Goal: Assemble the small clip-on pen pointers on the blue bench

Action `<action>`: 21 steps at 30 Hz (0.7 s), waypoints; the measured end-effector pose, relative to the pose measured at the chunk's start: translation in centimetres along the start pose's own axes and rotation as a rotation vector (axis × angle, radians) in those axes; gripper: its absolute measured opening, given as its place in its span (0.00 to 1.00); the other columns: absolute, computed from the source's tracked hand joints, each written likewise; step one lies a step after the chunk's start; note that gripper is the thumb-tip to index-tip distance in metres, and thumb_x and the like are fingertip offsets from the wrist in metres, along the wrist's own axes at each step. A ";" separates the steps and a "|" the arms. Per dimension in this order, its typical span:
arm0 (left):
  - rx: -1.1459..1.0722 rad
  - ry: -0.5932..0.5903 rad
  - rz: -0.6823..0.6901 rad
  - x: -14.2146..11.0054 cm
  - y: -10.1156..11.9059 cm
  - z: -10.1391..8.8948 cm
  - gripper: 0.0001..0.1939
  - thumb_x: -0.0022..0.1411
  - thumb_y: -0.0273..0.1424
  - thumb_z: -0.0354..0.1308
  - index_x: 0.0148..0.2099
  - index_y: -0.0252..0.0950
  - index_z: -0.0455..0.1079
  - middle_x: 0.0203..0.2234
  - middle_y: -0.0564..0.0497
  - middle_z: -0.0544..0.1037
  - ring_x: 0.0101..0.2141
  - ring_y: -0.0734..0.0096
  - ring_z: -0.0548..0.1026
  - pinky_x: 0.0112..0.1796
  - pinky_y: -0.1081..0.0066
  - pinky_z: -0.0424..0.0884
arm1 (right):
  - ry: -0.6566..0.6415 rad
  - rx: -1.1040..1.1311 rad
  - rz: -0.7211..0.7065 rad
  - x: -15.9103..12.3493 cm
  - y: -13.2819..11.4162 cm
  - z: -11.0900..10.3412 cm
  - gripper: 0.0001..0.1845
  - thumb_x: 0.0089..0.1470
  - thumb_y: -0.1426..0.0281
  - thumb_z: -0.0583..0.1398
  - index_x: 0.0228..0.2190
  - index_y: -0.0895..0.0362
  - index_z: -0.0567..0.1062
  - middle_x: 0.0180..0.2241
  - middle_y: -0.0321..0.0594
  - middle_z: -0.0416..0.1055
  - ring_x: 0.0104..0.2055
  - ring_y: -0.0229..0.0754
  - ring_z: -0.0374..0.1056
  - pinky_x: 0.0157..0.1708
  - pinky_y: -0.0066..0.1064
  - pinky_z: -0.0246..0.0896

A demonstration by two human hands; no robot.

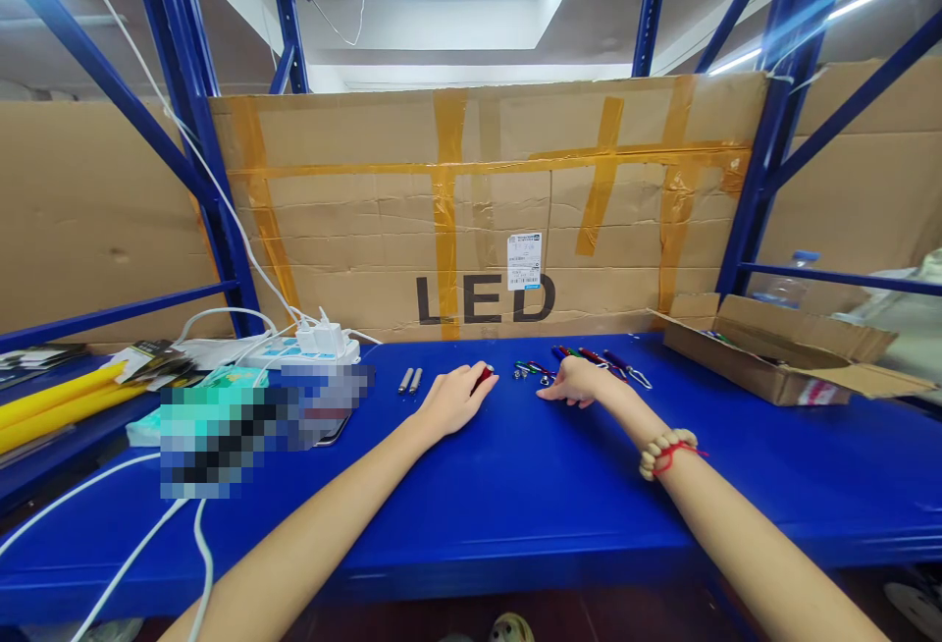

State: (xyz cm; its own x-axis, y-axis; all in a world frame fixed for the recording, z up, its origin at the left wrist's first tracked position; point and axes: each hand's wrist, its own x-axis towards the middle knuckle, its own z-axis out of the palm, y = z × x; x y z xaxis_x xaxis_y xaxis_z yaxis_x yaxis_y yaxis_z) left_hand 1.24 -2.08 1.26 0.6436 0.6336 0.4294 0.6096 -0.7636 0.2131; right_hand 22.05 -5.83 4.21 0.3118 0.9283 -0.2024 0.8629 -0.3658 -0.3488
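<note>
My left hand (pixel 454 399) rests on the blue shelf top (pixel 515 485), its fingers closed round a small dark red cylinder (pixel 484 374) that pokes out past the fingertips. My right hand (pixel 575 382) lies a little to the right, fingers curled down onto a scatter of small coloured pen-like pieces (pixel 596 361) with clips and metal parts; I cannot tell whether it grips one. Two short silver tubes (pixel 410 381) lie just left of my left hand. A bead bracelet with a red cord (pixel 666 453) sits on my right wrist.
A taped cardboard sheet marked LED (pixel 486 220) closes the back. A white power strip with chargers (pixel 320 343) and white cables lie at left, next to a blurred patch and yellow rods (pixel 66 401). An open flat cardboard box (pixel 787 362) stands at right. Blue rack posts rise on both sides.
</note>
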 end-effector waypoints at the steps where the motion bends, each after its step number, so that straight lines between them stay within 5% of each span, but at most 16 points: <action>1: 0.004 -0.005 0.006 0.0 0.0 0.0 0.18 0.66 0.42 0.35 0.38 0.38 0.61 0.30 0.51 0.71 0.32 0.65 0.71 0.29 0.71 0.61 | -0.015 0.022 -0.019 0.1 0.1 0.1 0.17 0.44 0.61 0.63 0.27 0.65 0.73 0.28 0.42 0.71 0.22 0.32 0.65 0.23 0.22 0.61; 5: 0.005 -0.033 0.022 0.0 0.0 0.0 0.18 0.66 0.43 0.35 0.38 0.39 0.61 0.30 0.51 0.71 0.33 0.65 0.71 0.30 0.71 0.63 | -0.029 0.040 -0.121 0.2 0.0 0.5 0.15 0.45 0.62 0.62 0.27 0.64 0.75 0.27 0.42 0.72 0.21 0.31 0.64 0.20 0.20 0.58; 9: -0.004 -0.059 0.038 0.0 0.1 0.0 0.18 0.66 0.42 0.36 0.40 0.39 0.62 0.34 0.50 0.72 0.37 0.64 0.71 0.33 0.71 0.65 | 0.160 0.053 -0.410 0.1 -0.6 1.0 0.11 0.43 0.62 0.62 0.26 0.57 0.77 0.25 0.37 0.72 0.24 0.32 0.65 0.22 0.19 0.55; 12: -0.007 -0.067 0.048 0.0 0.1 0.0 0.17 0.66 0.41 0.36 0.41 0.39 0.62 0.36 0.50 0.72 0.38 0.64 0.71 0.34 0.70 0.66 | 0.297 0.252 -0.643 0.2 -1.3 1.6 0.13 0.47 0.61 0.60 0.30 0.56 0.78 0.27 0.36 0.73 0.25 0.32 0.65 0.24 0.20 0.56; 15: -0.001 -0.080 0.048 0.0 0.0 0.1 0.17 0.66 0.40 0.36 0.42 0.39 0.62 0.36 0.50 0.72 0.38 0.64 0.71 0.35 0.70 0.66 | 0.301 0.427 -0.805 0.2 -2.0 2.3 0.16 0.48 0.61 0.58 0.33 0.59 0.77 0.29 0.38 0.73 0.23 0.30 0.64 0.25 0.20 0.59; 21: -0.002 -0.096 0.007 0.1 -0.3 0.4 0.16 0.66 0.40 0.36 0.43 0.39 0.63 0.35 0.50 0.73 0.38 0.63 0.71 0.35 0.69 0.66 | 0.337 0.492 -0.882 0.0 -2.4 3.2 0.16 0.49 0.60 0.58 0.32 0.59 0.77 0.31 0.40 0.72 0.22 0.30 0.64 0.26 0.21 0.60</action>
State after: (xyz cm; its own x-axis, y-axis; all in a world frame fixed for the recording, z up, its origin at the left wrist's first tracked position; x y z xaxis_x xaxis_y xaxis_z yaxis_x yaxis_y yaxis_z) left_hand 1.33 -1.74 0.94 0.6895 0.6370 0.3446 0.6039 -0.7683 0.2120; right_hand 18.69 -5.12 2.13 -0.1862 0.8207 0.5402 0.6051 0.5290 -0.5951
